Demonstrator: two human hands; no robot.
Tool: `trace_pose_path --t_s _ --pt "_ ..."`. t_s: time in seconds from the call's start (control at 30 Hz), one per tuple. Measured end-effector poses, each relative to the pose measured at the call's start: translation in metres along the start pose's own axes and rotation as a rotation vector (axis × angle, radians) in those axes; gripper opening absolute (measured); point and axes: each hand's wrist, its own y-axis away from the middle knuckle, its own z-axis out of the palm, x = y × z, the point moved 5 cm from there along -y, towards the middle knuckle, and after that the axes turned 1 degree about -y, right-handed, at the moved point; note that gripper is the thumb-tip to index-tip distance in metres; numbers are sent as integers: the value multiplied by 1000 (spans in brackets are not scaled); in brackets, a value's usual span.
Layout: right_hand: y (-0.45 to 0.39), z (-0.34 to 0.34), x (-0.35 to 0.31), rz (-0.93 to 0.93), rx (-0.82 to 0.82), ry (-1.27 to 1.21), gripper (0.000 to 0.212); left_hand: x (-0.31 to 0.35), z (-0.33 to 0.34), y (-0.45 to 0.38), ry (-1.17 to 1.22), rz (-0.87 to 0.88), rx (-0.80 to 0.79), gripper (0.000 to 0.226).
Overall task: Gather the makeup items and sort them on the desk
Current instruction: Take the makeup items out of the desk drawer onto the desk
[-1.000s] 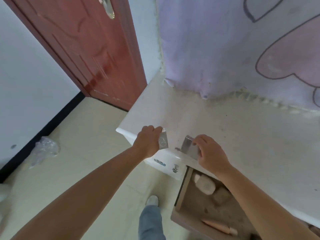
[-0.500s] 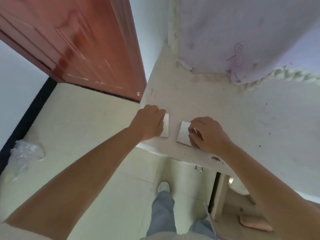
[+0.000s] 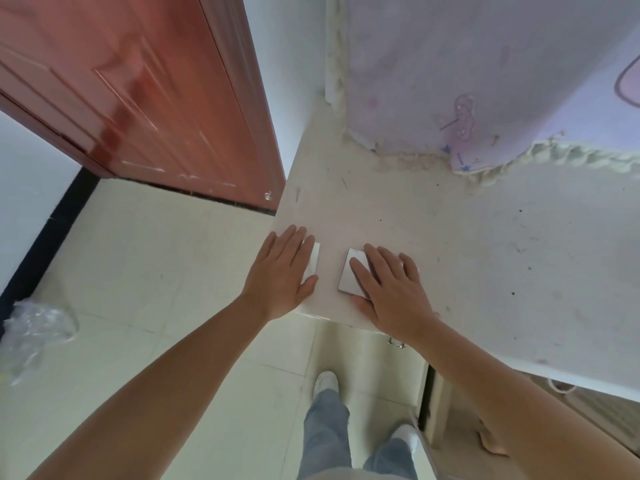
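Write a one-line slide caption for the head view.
Left hand and right hand rest flat on two small flat cases laid side by side near the desk corner.

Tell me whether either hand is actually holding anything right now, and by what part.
Nothing is gripped. The left hand lies flat on a small pale item, and the right hand lies flat on a silvery compact, both on the desk.

The left hand is covering most of a pale flat item, and the right hand is hiding the right half of a silvery square item. Below the right hand, the frame edge is cutting off an open drawer, whose contents are staying unclear.
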Motion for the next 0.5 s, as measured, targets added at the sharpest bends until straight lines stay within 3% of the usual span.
trace_pose_path --t_s 0.2,0.3,0.4,0.5 --pt "-1 -3 -7 -43 67 -19 53 -4 1 1 41 -27 -25 55" --pt "-1 0 -8 -88 9 -81 55 -3 2 5 78 -46 -71 63" --pt "9 1 8 -23 41 -159 56 10 -13 9 86 3 50 65" --pt "54 -5 32 14 247 -259 42 55 -22 28 171 131 290 49"
